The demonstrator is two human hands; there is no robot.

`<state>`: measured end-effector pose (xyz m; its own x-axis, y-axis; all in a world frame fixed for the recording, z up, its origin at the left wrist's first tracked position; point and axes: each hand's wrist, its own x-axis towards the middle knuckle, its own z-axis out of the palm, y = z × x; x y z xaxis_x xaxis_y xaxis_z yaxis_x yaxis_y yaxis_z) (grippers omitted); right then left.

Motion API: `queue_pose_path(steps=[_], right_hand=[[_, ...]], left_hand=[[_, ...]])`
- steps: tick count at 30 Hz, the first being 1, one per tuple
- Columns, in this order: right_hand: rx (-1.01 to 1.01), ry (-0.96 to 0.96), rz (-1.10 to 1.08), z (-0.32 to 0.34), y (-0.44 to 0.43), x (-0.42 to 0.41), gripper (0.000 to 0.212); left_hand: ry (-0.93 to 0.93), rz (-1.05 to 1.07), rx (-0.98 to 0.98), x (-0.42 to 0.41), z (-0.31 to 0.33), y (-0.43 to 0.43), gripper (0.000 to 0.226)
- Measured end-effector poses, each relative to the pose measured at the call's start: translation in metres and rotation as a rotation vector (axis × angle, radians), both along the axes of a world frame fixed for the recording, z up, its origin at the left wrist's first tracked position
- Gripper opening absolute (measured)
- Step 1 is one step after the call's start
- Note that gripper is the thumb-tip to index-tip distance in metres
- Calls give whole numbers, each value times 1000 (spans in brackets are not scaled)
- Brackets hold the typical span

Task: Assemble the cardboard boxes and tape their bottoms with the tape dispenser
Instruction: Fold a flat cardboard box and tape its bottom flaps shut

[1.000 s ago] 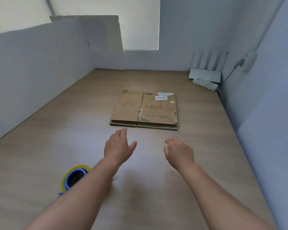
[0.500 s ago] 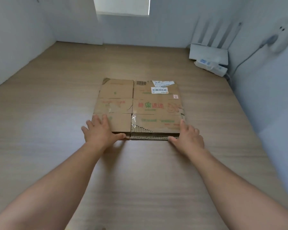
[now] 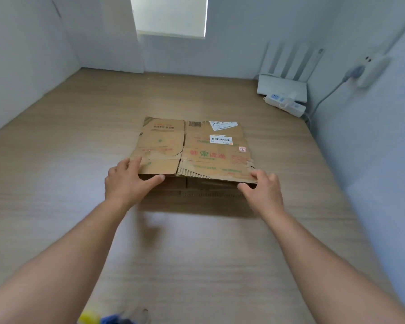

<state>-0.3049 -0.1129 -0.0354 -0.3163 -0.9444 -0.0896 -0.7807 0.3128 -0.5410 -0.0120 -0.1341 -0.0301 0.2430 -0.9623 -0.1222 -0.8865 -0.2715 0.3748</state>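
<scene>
A pale wood-grain tabletop (image 3: pixel 80 136), walled in white, has a router (image 3: pixel 282 86) and a power strip (image 3: pixel 285 105) in its far right corner. Near the middle lies a flattened cardboard box (image 3: pixel 192 148), its near edge raised off the surface. The left hand (image 3: pixel 129 183) pinches its near left corner and the right hand (image 3: pixel 262 190) its near right, fingers on top. The board looks light and fairly stiff, but it is creased and torn along the near flaps, so holding at the corners, clear of the tears, seems wise.
</scene>
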Motion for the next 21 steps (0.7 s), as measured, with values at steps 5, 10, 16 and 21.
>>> queue_pose_path(steps=[5, 10, 16, 21], right_hand=[[-225, -205, -183, 35, 25, -13, 28], [-559, -471, -231, 94, 58, -26, 37], [-148, -160, 54, 109, 111, -40, 9], [-378, -7, 53, 124, 155, -52, 7]], left_hand=[[42, 33, -103, -16, 33, 33, 49], [75, 78, -273, -47, 85, 87, 39], [200, 121, -376, -75, 134, 155, 35], [98, 175, -319, -79, 154, 208, 26]])
